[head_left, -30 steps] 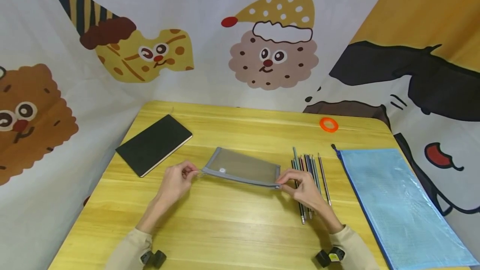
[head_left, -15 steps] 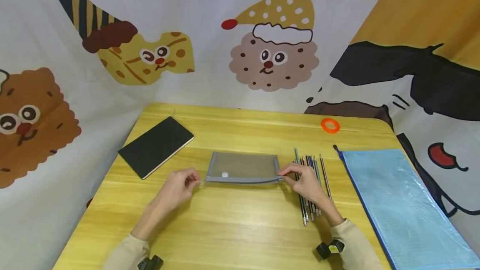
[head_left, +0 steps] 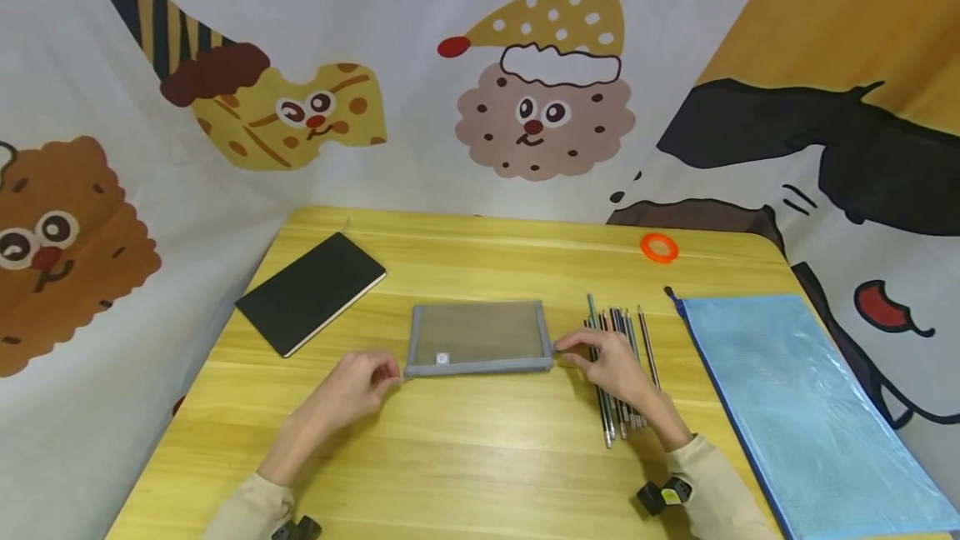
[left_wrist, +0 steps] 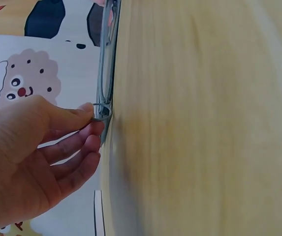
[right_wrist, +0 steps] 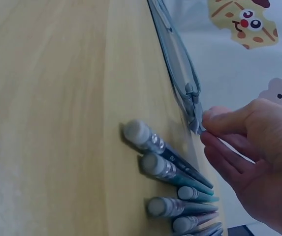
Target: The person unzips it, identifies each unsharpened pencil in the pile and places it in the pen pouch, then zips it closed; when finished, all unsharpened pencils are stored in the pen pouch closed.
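I see the grey mesh pencil pouch lying flat on the wooden counter, about centre, zipper edge toward me. My left hand pinches the pouch's left end between thumb and forefinger; the left wrist view shows those fingertips closed on the small tab at the corner, other fingers loosely curled beneath. My right hand pinches the right end; the right wrist view shows thumb and forefinger closed on the fabric tab just beyond the zipper slider. The slider sits at that right end, so I judge the pouch zipped closed, though the teeth are too small to confirm. A row of pencils lies just right of the pouch, partly under my right hand, eraser ends toward me in the right wrist view. A black notebook lies well apart to the left rear, a blue mesh zip folder at the right edge, an orange ring near the far right rear. Judgement: the step in hand is squaring and steadying the pouch before opening it. Next move likely calls for the left hand to anchor its corner while the right shifts onto the slider pull and draws it leftward along the edge, keeping the mesh taut.
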Demonstrator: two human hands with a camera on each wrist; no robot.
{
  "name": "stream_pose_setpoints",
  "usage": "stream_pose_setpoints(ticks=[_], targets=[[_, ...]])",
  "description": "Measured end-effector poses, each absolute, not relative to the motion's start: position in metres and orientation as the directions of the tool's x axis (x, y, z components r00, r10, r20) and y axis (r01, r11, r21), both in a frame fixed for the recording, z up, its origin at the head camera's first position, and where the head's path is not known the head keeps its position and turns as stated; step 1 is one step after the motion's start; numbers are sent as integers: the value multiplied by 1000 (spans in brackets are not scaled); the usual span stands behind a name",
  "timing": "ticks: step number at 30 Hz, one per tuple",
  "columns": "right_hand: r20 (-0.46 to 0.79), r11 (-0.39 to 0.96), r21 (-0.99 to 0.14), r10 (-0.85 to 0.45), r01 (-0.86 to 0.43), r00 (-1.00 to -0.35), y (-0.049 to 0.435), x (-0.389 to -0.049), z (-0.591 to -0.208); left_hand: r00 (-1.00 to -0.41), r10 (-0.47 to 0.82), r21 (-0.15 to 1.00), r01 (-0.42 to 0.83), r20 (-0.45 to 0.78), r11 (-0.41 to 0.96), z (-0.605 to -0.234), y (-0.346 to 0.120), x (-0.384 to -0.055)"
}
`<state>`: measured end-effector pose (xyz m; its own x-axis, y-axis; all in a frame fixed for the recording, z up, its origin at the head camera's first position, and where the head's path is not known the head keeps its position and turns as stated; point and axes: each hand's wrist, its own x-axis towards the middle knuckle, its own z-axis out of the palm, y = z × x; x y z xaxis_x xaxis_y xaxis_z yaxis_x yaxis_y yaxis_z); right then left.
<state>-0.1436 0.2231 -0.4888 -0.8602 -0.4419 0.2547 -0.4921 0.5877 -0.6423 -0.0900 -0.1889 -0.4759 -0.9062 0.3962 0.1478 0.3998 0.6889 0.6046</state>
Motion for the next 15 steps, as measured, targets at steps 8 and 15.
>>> stream_pose_setpoints(ticks=[8, 15], targets=[[249, 572, -641, -475, -511, -844, 219, -139, -484, -914, 394, 619, 368, 102, 694, -476, -191, -88], [300, 571, -600, -488, -560, -820, 212, -130, -484, -920, 367, 544, 380, 137, 748, -475, -188, -90]])
